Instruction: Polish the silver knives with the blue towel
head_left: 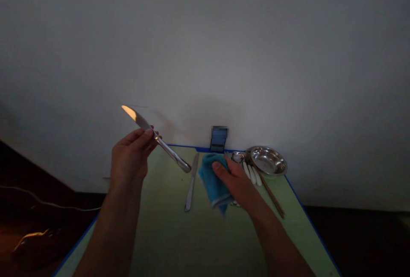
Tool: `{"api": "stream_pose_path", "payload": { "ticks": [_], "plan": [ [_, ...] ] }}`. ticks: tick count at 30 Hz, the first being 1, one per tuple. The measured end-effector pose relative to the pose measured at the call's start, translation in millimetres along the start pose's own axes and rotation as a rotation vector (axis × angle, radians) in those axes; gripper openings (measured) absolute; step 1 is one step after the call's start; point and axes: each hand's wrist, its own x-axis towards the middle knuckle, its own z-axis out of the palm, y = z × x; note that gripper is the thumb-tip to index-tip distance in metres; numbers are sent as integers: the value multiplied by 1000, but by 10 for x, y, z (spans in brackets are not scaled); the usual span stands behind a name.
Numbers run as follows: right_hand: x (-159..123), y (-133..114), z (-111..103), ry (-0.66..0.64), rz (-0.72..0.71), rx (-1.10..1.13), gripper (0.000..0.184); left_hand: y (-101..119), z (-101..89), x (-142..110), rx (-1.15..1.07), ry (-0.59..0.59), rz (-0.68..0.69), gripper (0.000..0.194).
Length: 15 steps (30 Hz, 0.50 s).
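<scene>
My left hand [134, 149] pinches a shiny metal table knife [171, 153] near the middle, where blade and handle meet. The knife is held above the table, blade up to the left and handle end down to the right. My right hand [232, 176] is closed on a blue cloth [213, 183], thumb on top, a little right of the knife's handle end and apart from it. A second table knife [191, 185] lies on the table between the hands, left of the cloth. The cloth and right hand partly hide cutlery beneath them.
On the light green table [166, 234] with blue edging, a metal bowl [268, 160] stands at the back right. Beside it lie a spoon [237, 156], several white-handled utensils [252, 174] and wooden chopsticks [272, 196]. A phone [218, 139] leans against the wall [205, 55].
</scene>
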Motion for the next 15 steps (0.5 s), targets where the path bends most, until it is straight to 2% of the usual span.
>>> {"api": "stream_pose_path", "payload": {
  "ticks": [6, 11, 15],
  "plan": [
    [-62, -62, -226, 168, -8, 90, 39, -117, 44, -90, 83, -48, -92, 19],
    [-81, -44, -421, 269, 6, 192, 46, -383, 199, -262, 178, -198, -181, 20],
    [-117, -76, -555, 349, 7, 298, 43, -637, 348, -444, 191, -291, -256, 24]
  ]
}}
